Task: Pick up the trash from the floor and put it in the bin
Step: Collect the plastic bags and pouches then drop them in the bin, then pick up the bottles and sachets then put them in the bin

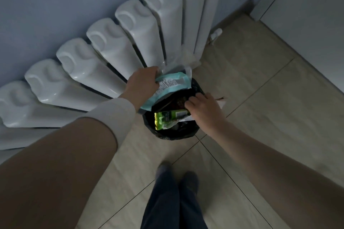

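**Both hands over the bin with wrappers**

The left hand (142, 83) is clamped on a pale blue-edged packet (172, 84) together with some clear plastic film (178, 65), holding them just above the far rim of the bin (173, 134). The right hand (203, 108) grips a green wrapper (170, 118) by its near end, fingers closed around it; the wrapper hangs over the bin's open mouth, to the left of that hand. The bin, lined with a black bag, stands on the tiled floor (251, 98) directly beneath both hands, beside a white radiator (104, 57) beyond the left hand.
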A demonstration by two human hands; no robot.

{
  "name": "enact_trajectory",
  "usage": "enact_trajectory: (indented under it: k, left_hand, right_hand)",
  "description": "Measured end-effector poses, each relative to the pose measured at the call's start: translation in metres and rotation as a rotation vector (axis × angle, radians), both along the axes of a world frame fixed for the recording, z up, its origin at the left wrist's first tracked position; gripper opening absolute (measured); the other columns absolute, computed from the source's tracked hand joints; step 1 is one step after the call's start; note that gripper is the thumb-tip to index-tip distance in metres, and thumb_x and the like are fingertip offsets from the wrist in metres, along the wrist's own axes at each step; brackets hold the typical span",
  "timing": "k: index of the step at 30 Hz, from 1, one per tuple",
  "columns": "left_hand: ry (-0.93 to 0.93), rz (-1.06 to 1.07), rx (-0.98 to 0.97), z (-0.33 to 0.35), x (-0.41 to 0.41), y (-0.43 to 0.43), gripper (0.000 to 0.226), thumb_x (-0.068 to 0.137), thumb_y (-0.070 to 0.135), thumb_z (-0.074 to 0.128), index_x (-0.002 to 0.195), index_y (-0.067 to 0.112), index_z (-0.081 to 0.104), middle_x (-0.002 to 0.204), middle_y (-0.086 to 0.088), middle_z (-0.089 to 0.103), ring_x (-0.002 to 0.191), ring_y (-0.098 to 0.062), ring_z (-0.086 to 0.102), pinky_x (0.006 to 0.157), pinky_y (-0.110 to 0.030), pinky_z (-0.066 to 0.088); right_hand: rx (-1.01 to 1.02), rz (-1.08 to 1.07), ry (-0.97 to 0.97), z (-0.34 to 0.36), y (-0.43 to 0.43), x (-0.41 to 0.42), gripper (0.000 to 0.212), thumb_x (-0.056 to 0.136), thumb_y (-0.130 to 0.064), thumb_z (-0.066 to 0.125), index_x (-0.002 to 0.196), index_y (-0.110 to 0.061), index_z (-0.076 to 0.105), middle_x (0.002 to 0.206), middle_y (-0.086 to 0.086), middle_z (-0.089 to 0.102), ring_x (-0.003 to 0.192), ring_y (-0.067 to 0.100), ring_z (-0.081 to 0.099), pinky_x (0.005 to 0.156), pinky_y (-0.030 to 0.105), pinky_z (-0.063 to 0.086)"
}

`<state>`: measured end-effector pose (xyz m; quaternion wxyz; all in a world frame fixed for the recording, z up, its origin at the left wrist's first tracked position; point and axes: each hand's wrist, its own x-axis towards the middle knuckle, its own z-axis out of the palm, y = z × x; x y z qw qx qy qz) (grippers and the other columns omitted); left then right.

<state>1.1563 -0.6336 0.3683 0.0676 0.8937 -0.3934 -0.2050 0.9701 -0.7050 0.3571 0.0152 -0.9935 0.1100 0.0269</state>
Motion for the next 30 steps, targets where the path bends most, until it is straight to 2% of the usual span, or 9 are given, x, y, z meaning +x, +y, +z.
enact_trajectory:
  k: [4,6,8,10,13,15,21,25,30]
  left_hand:
    - [0.076,-0.076,0.057,-0.034,0.005,-0.012,0.015,0.082,0.015,0.060,0.096,0.010,0.060,0.090,-0.012,0.065,0.091,-0.032,0.062,0.066,-0.029,0.037]
    - [0.143,-0.096,0.094,-0.056,0.005,-0.017,0.023,0.081,0.014,0.060,0.103,0.008,0.059,0.103,-0.015,0.067,0.097,-0.033,0.062,0.070,-0.029,0.039]
    - [0.228,-0.104,0.149,-0.076,0.003,-0.022,0.042,0.081,0.017,0.063,0.119,0.007,0.051,0.117,-0.017,0.063,0.106,-0.033,0.059,0.075,-0.028,0.038]
    - [0.321,-0.091,0.186,-0.093,0.004,-0.025,0.065,0.080,0.023,0.069,0.135,0.008,0.038,0.131,-0.017,0.055,0.115,-0.033,0.055,0.080,-0.027,0.038]
    - [0.394,-0.080,0.152,-0.105,0.004,-0.025,0.079,0.081,0.029,0.069,0.144,0.009,0.026,0.143,-0.013,0.045,0.126,-0.030,0.047,0.097,-0.031,0.039]
    - [0.315,-0.136,0.154,-0.105,0.003,-0.021,0.075,0.085,0.032,0.064,0.145,0.011,0.025,0.146,-0.012,0.042,0.130,-0.029,0.044,0.105,-0.036,0.039]
    - [-0.051,-0.399,0.237,-0.079,-0.014,-0.005,0.059,0.089,0.029,0.056,0.141,0.013,0.034,0.141,-0.012,0.046,0.129,-0.029,0.044,0.103,-0.040,0.034]
    - [-0.182,-0.500,0.308,-0.057,-0.042,0.007,0.051,0.089,0.017,0.050,0.138,0.012,0.036,0.140,-0.012,0.046,0.133,-0.030,0.038,0.112,-0.041,0.025]
    - [-0.278,-0.688,0.369,-0.049,-0.100,0.009,0.054,0.090,0.019,0.050,0.140,0.011,0.031,0.146,-0.015,0.038,0.142,-0.032,0.027,0.117,-0.047,0.018]
  right_hand:
    - [-0.012,0.059,0.026,-0.038,0.007,0.015,0.016,0.059,-0.018,0.074,0.073,-0.013,0.069,0.070,0.003,0.070,0.067,0.022,0.065,0.061,0.032,0.054]
    - [0.007,0.049,0.074,-0.060,0.010,0.020,0.014,0.064,-0.018,0.073,0.077,-0.014,0.068,0.075,0.002,0.069,0.073,0.022,0.064,0.064,0.033,0.054]
    - [0.031,0.011,0.172,-0.080,0.013,0.023,0.017,0.076,-0.019,0.067,0.091,-0.011,0.065,0.090,0.005,0.068,0.090,0.026,0.062,0.076,0.039,0.053]
    - [0.089,-0.004,0.270,-0.101,0.013,0.024,0.029,0.086,-0.019,0.056,0.114,-0.009,0.055,0.115,0.011,0.061,0.113,0.032,0.051,0.095,0.045,0.043]
    - [0.140,-0.034,0.339,-0.117,0.011,0.020,0.042,0.089,-0.022,0.053,0.129,-0.010,0.042,0.133,0.013,0.049,0.126,0.031,0.040,0.104,0.046,0.035]
    - [0.147,-0.053,0.344,-0.118,0.009,0.015,0.043,0.090,-0.024,0.053,0.130,-0.011,0.041,0.134,0.013,0.047,0.127,0.031,0.040,0.103,0.045,0.034]
    - [0.158,-0.175,0.364,-0.097,0.005,-0.004,0.047,0.088,-0.030,0.057,0.129,-0.011,0.041,0.134,0.012,0.047,0.123,0.030,0.042,0.101,0.041,0.036]
    - [0.267,-0.474,0.377,-0.074,0.003,-0.030,0.054,0.085,-0.034,0.061,0.131,-0.013,0.041,0.130,0.009,0.049,0.120,0.029,0.045,0.097,0.041,0.039]
    - [0.319,-0.784,0.375,-0.063,0.010,-0.095,0.049,0.086,-0.031,0.059,0.130,-0.015,0.043,0.129,0.009,0.050,0.121,0.028,0.046,0.098,0.042,0.039]
